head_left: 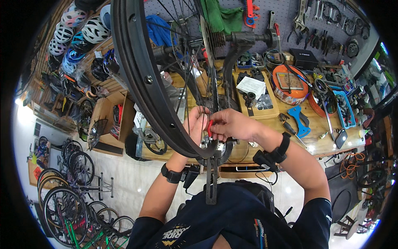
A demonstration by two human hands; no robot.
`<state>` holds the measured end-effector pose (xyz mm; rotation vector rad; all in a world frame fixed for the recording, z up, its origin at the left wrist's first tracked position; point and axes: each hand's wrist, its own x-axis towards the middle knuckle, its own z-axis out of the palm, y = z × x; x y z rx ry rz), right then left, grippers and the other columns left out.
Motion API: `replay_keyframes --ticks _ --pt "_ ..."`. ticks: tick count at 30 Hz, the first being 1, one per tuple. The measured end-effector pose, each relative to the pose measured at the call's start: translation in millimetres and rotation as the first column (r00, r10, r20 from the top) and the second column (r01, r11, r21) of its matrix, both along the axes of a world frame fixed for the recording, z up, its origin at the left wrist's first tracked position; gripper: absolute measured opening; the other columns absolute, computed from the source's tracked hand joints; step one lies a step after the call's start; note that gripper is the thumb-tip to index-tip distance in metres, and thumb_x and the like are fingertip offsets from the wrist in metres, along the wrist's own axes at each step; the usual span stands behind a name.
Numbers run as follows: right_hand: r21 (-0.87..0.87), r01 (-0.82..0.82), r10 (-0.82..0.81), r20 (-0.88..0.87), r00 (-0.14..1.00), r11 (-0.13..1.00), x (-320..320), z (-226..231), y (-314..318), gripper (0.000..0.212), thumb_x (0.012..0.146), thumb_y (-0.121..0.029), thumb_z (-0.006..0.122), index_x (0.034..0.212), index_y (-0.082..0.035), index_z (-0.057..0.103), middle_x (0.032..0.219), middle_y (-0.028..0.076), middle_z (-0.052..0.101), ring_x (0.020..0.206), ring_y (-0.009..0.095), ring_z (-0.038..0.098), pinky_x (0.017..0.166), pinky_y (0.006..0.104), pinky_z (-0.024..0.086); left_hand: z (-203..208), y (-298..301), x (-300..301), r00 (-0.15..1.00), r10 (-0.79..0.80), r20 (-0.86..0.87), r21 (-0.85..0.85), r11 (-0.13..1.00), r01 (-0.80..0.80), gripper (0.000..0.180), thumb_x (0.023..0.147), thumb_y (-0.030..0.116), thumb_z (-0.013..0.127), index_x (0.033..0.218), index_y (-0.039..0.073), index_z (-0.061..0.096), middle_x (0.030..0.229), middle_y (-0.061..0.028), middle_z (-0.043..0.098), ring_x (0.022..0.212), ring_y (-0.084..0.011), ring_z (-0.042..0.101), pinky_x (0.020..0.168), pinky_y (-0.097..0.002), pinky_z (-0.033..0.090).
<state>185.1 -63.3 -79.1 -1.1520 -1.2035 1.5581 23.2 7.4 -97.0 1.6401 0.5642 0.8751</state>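
Observation:
A bare black bicycle rim [143, 83] with spokes stands upright in a dark truing stand [229, 68], its lower edge close in front of me. My right hand [232, 125] pinches a small red spoke wrench [210, 128] among the spokes just above the bottom of the rim. Close by on the left, my left hand [196, 123] reaches in past the rim with its fingers curled by the spokes. Rim and spokes cover part of it, so what it grips does not show. A cassette [217, 39] sits at the hub, at the top.
Under the stand is a wooden workbench [253, 144]. To the right lie a cardboard tray [259, 112] of parts, a blue tool [299, 121], an orange round container [289, 97], a blue basket [345, 108] and a phone [340, 138]. Tools hang on a pegboard [286, 20]; helmets [95, 30] and bicycles [66, 207] are left.

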Motion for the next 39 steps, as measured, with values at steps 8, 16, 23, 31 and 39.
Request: replay_keyframes --ticks 8,16,23,31,39 --pt "-0.091 -0.148 0.133 -0.152 0.979 0.985 11 -3 8 0.010 0.096 -0.006 0.057 0.102 0.001 0.062 0.089 0.004 0.064 0.072 0.010 0.061 0.064 0.0222 0.051 2 2 -3 1.000 -0.019 -0.010 0.040 0.999 0.019 0.048 0.098 0.043 0.043 0.105 -0.003 0.056 0.085 -0.0008 0.048 0.080 -0.0117 0.046 0.076 -0.0260 0.039" --pt "0.014 -0.298 0.297 0.032 0.954 0.955 19 8 15 0.013 0.095 -0.003 0.056 0.104 0.003 0.063 0.083 0.005 0.064 0.071 0.013 0.066 0.063 0.0241 0.052 -6 8 -3 0.996 -0.076 0.046 0.020 0.997 0.075 0.036 0.099 0.033 0.045 0.110 0.000 0.054 0.097 -0.0036 0.056 0.085 -0.0093 0.050 0.079 -0.0238 0.042" --pt "-0.046 -0.175 0.179 0.106 0.978 0.983 2 17 4 0.012 0.096 -0.004 0.052 0.101 0.002 0.061 0.077 0.005 0.063 0.067 0.012 0.063 0.063 0.0252 0.052 -3 5 -6 0.998 -0.057 0.017 -0.020 0.998 0.057 0.044 0.098 0.038 0.048 0.113 -0.003 0.055 0.094 -0.0032 0.057 0.084 -0.0098 0.051 0.078 -0.0243 0.042" --pt "-0.113 -0.184 0.203 0.185 0.962 0.976 5 34 2 0.023 0.086 -0.015 0.060 0.101 0.003 0.059 0.076 0.007 0.061 0.068 0.013 0.059 0.060 0.0303 0.046 -11 6 -7 0.991 -0.100 0.093 -0.073 0.992 0.107 0.042 0.101 0.034 0.049 0.118 -0.003 0.055 0.091 0.0007 0.054 0.082 -0.0073 0.049 0.075 -0.0226 0.041" --pt "0.222 0.129 -0.223 0.471 0.853 0.966 -27 27 1 0.043 0.084 -0.016 0.064 0.108 0.012 0.044 0.088 0.021 0.062 0.085 0.031 0.064 0.079 0.0358 0.050 -9 9 -8 0.994 -0.106 0.041 -0.111 0.988 0.110 0.043 0.100 0.028 0.052 0.126 -0.007 0.052 0.114 -0.0070 0.059 0.103 -0.0130 0.056 0.092 -0.0262 0.043"
